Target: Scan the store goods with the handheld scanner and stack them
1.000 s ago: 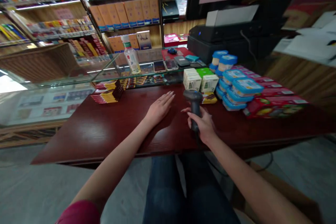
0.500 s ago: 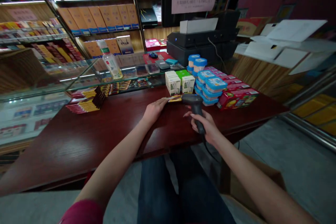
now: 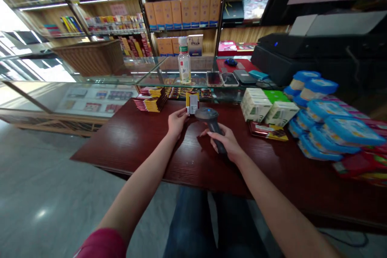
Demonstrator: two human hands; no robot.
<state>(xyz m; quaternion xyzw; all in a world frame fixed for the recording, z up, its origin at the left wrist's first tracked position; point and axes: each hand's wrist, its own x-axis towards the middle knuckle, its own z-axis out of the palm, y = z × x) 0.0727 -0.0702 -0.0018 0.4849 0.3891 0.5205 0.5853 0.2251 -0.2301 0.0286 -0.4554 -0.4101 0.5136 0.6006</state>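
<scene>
My left hand (image 3: 177,123) pinches a yellow snack packet (image 3: 192,102), held up with its white label side toward me. A dark barcode scanner (image 3: 208,119) is gripped by its handle in my right hand (image 3: 225,141), its head close to the packet's lower right. Beyond my left hand a stack of red-and-yellow packets (image 3: 149,100) sits on the dark wooden counter (image 3: 130,145). More such packets (image 3: 268,131) lie to the right, in front of white-and-green cartons (image 3: 256,105).
Blue-lidded tubs (image 3: 326,129) and red boxes (image 3: 365,165) crowd the right side. A clear bottle (image 3: 184,62) and phones (image 3: 229,79) stand and lie on the glass case behind. A wicker basket (image 3: 90,58) is at the left, a black machine (image 3: 281,56) at back right.
The view has swung left. My left hand has gone from a packet laid by the cartons to one held up near the stack, and the scanner has moved left with my right hand.
</scene>
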